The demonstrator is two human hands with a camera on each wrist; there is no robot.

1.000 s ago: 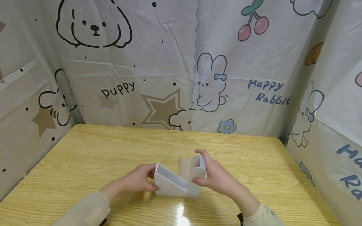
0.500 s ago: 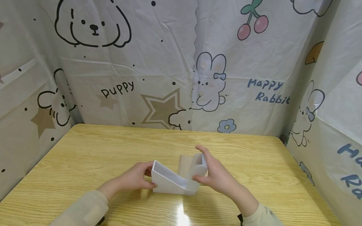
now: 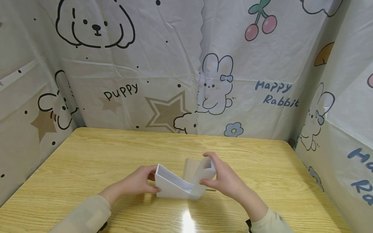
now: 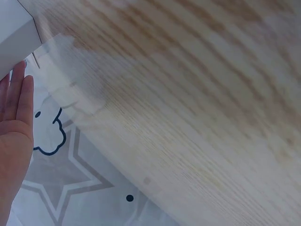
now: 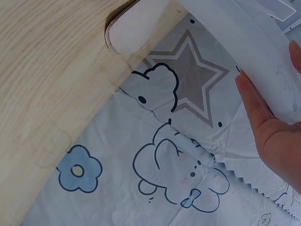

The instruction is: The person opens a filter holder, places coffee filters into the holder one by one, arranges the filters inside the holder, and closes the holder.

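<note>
A white open-topped holder (image 3: 173, 187) with slanted upper edges is held by both hands in the head view; its middle dips low. My left hand (image 3: 138, 181) grips the tall left end, thumb on the near face and fingers behind. On the other side, my right hand (image 3: 225, 176) holds the raised, curved white right end between thumb and fingers. Whether the two ends are one piece is unclear. The left wrist view shows a corner of the white holder (image 4: 16, 35) above the left fingers; a white curved side (image 5: 254, 56) lies against the right hand in its wrist view.
Behind the holder is a flat beige piece (image 3: 190, 170), seen in the right wrist view as several layered sheets (image 5: 136, 26) with rounded corners. The wood-grain table (image 3: 116, 145) ends at a printed cloth backdrop (image 3: 163, 64), with cloth also at both sides.
Both hands have carried the white holder slightly up and to the left in the head view. The right end now leans further to the right. Both grips are kept.
</note>
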